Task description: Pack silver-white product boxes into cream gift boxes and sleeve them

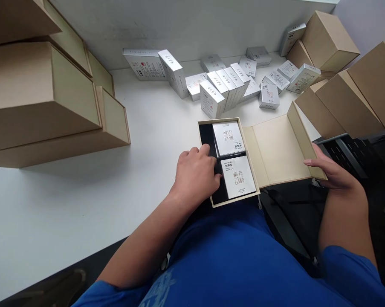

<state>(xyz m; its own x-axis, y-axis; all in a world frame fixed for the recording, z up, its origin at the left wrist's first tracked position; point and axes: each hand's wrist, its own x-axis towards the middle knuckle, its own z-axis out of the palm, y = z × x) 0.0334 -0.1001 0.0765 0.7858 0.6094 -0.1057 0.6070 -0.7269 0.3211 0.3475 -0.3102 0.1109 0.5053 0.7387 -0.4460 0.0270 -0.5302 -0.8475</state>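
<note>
An open beige gift box (235, 201) lies in front of me near the table's front edge, tilted slightly. Its dark inside holds two small white tea boxes (238, 177), one above the other. My left hand (197, 172) reaches over the box's left wall into the dark strip beside them. Its fingers are bent, and whatever they grip is hidden; the thumb is close to the lower tea box. To the right, the opened lid (275, 149) is spread out flat with its end flap standing up. My right hand (334, 168) holds that flap between thumb and fingers.
Several silver-white small boxes (229, 85) stand and lie along the back of the white table (147, 170). Closed beige boxes (73, 98) are stacked at left, with more boxes (348, 100) at right. A dark chair (285, 213) is below the lid.
</note>
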